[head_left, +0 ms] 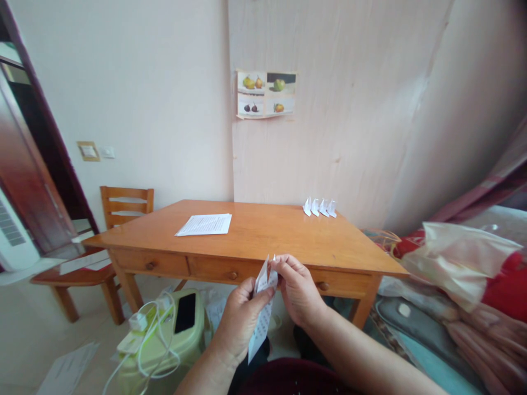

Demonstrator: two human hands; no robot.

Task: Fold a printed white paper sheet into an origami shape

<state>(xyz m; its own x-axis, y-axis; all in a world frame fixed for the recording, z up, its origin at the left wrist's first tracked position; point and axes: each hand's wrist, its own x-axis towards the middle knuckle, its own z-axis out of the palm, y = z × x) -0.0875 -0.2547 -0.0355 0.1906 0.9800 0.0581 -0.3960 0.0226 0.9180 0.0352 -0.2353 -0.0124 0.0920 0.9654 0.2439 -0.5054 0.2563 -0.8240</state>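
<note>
A folded sheet of printed paper (260, 323) is held up in front of the table's near edge. My left hand (242, 315) grips its middle, thumb pressed on the near face. With thumb and fingertips my right hand (297, 288) pinches the paper's upper right part, where two pointed layers stand apart. Farther off, several small folded white paper shapes (319, 207) stand in a row at the table's back right. A stack of printed sheets (205, 224) lies at the left of the tabletop.
The wooden table (263, 241) has drawers facing me. A wooden chair (127, 204) is at the left, with papers on its seat. Below the table's left, a green container (193, 343) bears a phone (185, 312) and white cables. Bags (461, 258) and cloth are piled at the right.
</note>
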